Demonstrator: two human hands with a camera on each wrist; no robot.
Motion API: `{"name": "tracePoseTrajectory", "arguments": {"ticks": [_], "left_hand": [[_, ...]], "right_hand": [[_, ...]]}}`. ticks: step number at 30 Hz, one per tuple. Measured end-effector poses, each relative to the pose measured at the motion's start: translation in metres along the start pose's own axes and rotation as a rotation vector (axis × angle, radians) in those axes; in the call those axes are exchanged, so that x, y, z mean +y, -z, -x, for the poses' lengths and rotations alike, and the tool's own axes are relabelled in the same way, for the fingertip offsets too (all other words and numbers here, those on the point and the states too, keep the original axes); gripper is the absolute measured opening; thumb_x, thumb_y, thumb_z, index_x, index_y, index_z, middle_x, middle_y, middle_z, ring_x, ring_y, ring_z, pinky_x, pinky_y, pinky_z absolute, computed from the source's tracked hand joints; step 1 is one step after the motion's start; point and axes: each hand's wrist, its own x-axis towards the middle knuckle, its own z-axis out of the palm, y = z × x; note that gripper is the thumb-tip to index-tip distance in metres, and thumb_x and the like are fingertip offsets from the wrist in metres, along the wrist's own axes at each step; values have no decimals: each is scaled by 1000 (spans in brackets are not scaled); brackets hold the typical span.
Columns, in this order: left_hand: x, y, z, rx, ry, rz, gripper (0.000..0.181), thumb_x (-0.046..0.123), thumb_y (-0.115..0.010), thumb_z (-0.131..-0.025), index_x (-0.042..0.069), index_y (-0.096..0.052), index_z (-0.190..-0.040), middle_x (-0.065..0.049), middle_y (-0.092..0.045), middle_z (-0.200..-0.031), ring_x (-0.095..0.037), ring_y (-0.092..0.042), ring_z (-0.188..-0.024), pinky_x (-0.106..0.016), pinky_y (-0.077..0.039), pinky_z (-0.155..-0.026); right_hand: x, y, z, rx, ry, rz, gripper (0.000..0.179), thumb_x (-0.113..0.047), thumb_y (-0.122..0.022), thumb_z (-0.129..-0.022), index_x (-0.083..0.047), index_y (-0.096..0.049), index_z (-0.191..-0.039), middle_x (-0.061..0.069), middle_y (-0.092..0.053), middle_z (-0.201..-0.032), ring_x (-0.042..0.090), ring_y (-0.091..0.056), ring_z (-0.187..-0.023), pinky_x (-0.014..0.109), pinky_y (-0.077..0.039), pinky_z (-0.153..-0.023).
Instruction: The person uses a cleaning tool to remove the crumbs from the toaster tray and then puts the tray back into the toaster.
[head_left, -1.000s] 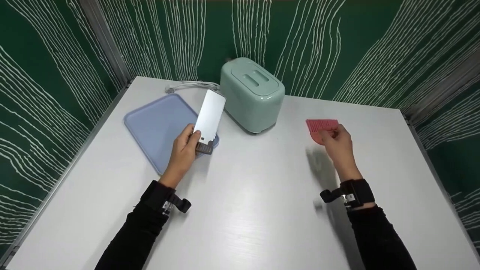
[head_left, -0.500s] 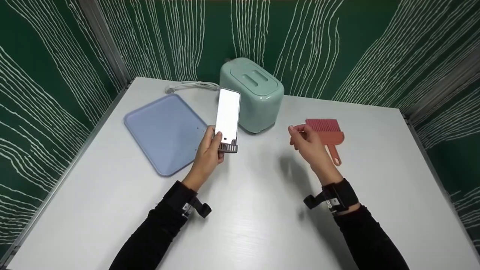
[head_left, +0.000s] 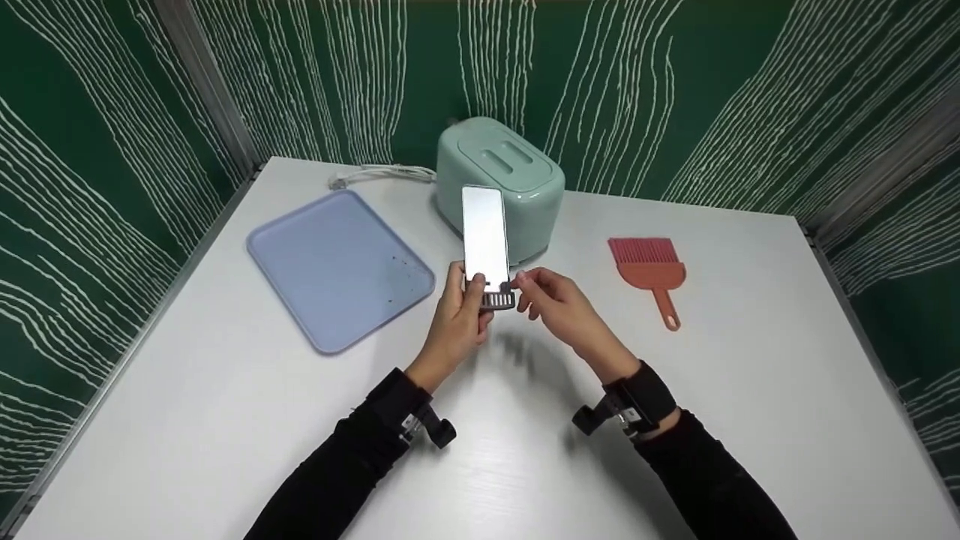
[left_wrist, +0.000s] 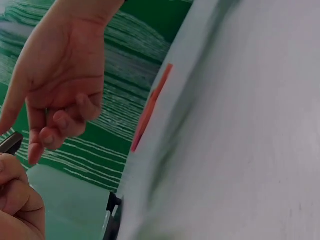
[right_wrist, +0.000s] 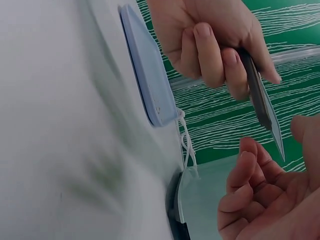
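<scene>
My left hand (head_left: 454, 319) grips a toaster crumb tray (head_left: 484, 232), a long shiny metal plate with a grey slotted end. The tray is tilted up in front of the mint-green toaster (head_left: 501, 176); its slotted end lies by the left thumb. Right at that end is my right hand (head_left: 566, 311), fingers loosely bent, thumb close to the tray's dark corner. In the right wrist view the crumb tray (right_wrist: 260, 95) appears nearly edge-on, its tip above the right hand's relaxed fingers (right_wrist: 240, 197). Off to the right lies a small orange brush (head_left: 651, 274) with red bristles.
A flat blue tray (head_left: 330, 262) lies at the left, with dark crumbs (head_left: 405, 274) near its right corner. Behind it the toaster's white cord (head_left: 386, 172) is bundled. Green walls with white lines surround the white table (head_left: 480, 450).
My right hand has let go of the brush, which stays on the table, and has moved left to the crumb tray. My left hand has carried the crumb tray rightward from over the blue tray.
</scene>
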Motion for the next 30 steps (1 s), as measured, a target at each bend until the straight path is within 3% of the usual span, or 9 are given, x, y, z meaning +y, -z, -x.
{"name": "tracePoseTrajectory", "arguments": {"ticks": [6, 12, 18, 24, 30], "left_hand": [[-5, -13, -1, -4, -23, -4, 26, 35, -37, -118, 14, -39, -134, -1, -48, -70, -10, -41, -53, -22, -34, -42], [-8, -26, -2, -7, -44, -100, 30, 39, -31, -118, 16, -39, -136, 0, -45, -65, -11, -41, -48, -23, -34, -41], [-8, -35, -3, -23, -57, -176, 33, 39, -31, -118, 16, -37, -141, 0, -48, -74, -11, -45, -54, -23, -38, -46], [-10, -38, -5, -61, -82, -267, 31, 33, -32, -118, 11, -33, -140, -1, -51, -81, -10, -49, -63, -22, -41, -55], [-8, -33, -8, -112, -52, -362, 36, 39, -31, -118, 13, -32, -143, 1, -51, -79, -11, -50, -67, -24, -41, -62]], "right_hand": [[-1, -11, -2, -1, 8, -23, 35, -33, -50, -115, -1, -65, -113, 1, -62, -86, 18, -58, -78, 28, -50, -71], [0, -18, -2, 25, 0, -117, 35, -34, -53, -114, -2, -64, -121, -2, -56, -80, 11, -51, -68, 22, -43, -61], [2, -17, -4, 93, -34, -170, 36, -33, -56, -113, -1, -66, -125, -3, -62, -81, 8, -54, -65, 20, -45, -57], [5, -14, -5, 143, -23, -156, 30, -30, -62, -110, 0, -68, -114, -5, -58, -71, 7, -50, -59, 19, -41, -52], [6, -8, -5, 131, -4, -172, 26, -28, -63, -110, -2, -67, -112, -6, -52, -65, 6, -44, -54, 19, -34, -49]]}}
